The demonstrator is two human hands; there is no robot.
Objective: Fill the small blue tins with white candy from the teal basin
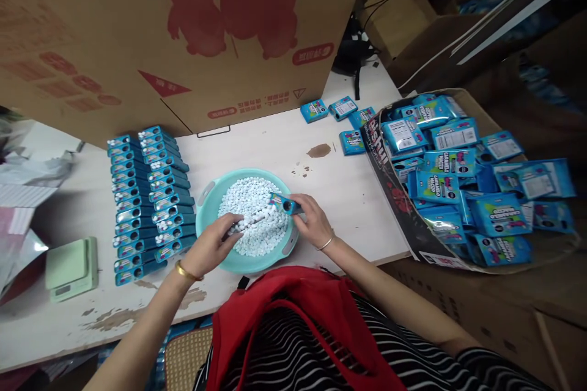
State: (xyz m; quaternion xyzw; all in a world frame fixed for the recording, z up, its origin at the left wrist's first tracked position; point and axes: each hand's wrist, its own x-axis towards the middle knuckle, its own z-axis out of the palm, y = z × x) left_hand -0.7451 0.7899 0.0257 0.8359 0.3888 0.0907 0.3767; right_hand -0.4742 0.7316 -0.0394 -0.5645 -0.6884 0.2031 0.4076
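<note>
A round turquoise basin [206, 211] full of small white pellets [257, 195] stands in front of me. My right hand [314, 220] grips a small blue packet [282, 203] over the basin's right side; a dark round opening shows on it. Curled over the left part of the pellets is my left hand [213, 247], thumb and fingers bent towards each other. A thin edge with pellets on it runs from its fingertips towards the packet, but I cannot make out what it is. Left of the basin, blue packets [167, 198] stand in two rows, some with white pellets at their tops.
At right, an open carton [389, 195] holds many blue packets [440, 186]. Several more packets [353, 142] lie beside it on the white table [257, 143]. A large cardboard box [114, 67] walls off the back. A pale green scale [71, 266] sits at left.
</note>
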